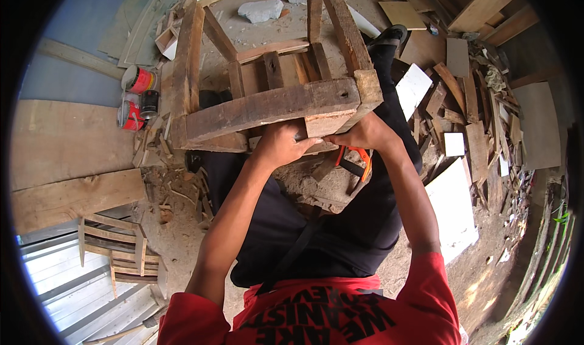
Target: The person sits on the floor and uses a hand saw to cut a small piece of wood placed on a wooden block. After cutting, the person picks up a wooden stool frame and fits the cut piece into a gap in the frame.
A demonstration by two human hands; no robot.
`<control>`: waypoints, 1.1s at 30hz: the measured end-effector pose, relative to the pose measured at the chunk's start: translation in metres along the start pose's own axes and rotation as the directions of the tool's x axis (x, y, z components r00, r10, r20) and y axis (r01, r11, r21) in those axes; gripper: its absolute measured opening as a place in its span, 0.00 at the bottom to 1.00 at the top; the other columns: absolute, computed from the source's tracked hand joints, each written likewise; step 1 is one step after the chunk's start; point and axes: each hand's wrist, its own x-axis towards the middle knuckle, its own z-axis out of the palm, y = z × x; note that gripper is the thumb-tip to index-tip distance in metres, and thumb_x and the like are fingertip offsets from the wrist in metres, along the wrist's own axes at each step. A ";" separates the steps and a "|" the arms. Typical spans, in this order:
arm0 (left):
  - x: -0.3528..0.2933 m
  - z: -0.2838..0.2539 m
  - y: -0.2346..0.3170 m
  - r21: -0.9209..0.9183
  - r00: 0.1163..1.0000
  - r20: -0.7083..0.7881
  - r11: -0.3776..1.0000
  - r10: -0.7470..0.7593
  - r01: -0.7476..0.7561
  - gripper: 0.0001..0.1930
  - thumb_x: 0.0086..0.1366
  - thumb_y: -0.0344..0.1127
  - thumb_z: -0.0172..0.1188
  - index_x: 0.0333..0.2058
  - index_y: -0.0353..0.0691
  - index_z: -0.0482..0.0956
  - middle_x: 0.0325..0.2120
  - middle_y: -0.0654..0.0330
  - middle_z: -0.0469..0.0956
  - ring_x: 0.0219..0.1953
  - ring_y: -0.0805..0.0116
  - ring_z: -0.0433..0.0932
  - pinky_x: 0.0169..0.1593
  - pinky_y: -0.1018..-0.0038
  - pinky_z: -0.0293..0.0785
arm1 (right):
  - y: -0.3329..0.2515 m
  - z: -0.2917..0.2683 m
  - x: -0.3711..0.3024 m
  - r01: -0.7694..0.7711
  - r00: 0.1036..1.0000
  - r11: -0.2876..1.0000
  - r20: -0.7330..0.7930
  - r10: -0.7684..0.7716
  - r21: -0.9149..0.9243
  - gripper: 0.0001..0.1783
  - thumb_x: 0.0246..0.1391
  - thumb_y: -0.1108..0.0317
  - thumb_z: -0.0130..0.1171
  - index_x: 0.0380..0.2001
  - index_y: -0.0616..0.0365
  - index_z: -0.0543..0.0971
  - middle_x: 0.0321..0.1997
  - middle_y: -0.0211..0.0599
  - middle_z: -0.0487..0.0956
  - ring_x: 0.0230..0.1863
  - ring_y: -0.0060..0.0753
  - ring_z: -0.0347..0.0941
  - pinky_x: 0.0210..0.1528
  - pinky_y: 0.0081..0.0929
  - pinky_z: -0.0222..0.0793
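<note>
A rough brown wooden frame (267, 105), like that of a stool or chair, stands tilted in front of me between my legs. At its near right corner a paler wooden block (330, 125) sits under the rail, against the leg. My left hand (283, 144) is closed on the block's left side, its thumb pointing right along the lower edge. From the other side my right hand (367, 132) grips the same corner, fingers partly hidden beneath the wood. Both sets of fingertips nearly meet under the block. Just below my right hand lies a handsaw with an orange and black handle (359, 162).
Paint cans (141, 80) stand at the left beside a plywood sheet (70, 141). Wood offcuts (468, 102) and white boards (451, 202) are heaped on the right. Slatted wooden pieces (121, 244) lie lower left. A pale stone chunk (260, 10) rests beyond the frame.
</note>
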 end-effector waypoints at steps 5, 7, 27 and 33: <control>0.004 0.001 -0.001 0.024 1.000 -0.021 1.000 0.014 -0.013 0.19 0.49 0.32 0.74 0.41 0.37 0.83 0.42 0.53 0.83 0.47 0.54 0.81 0.51 0.65 0.75 | 0.007 0.002 -0.002 -0.010 1.000 0.999 -0.025 0.011 0.054 0.35 0.36 0.63 0.75 0.53 0.55 0.79 0.68 0.47 0.64 0.72 0.50 0.52 0.72 0.43 0.47; 0.006 0.001 -0.001 -0.004 1.000 -0.003 1.000 -0.008 0.008 0.19 0.50 0.32 0.74 0.41 0.37 0.83 0.41 0.53 0.83 0.46 0.54 0.81 0.50 0.65 0.75 | 0.013 0.004 -0.004 -0.034 0.999 0.994 -0.022 0.036 0.102 0.34 0.38 0.64 0.75 0.53 0.56 0.79 0.68 0.47 0.63 0.72 0.50 0.51 0.72 0.41 0.48; -0.005 0.011 0.003 0.163 0.995 -0.091 0.986 0.051 -0.035 0.17 0.57 0.37 0.67 0.43 0.35 0.80 0.42 0.48 0.80 0.44 0.48 0.80 0.49 0.61 0.77 | -0.005 0.000 -0.011 -0.023 1.000 0.947 0.002 0.024 0.321 0.34 0.48 0.66 0.71 0.59 0.60 0.73 0.66 0.49 0.67 0.69 0.47 0.59 0.71 0.39 0.51; -0.005 0.014 0.006 0.206 0.988 -0.125 0.976 0.096 -0.069 0.18 0.56 0.37 0.67 0.42 0.33 0.79 0.42 0.47 0.79 0.44 0.48 0.79 0.48 0.60 0.77 | -0.007 -0.005 -0.015 -0.031 0.999 0.966 0.050 0.019 0.255 0.33 0.50 0.70 0.67 0.60 0.64 0.70 0.66 0.50 0.67 0.69 0.48 0.60 0.70 0.38 0.54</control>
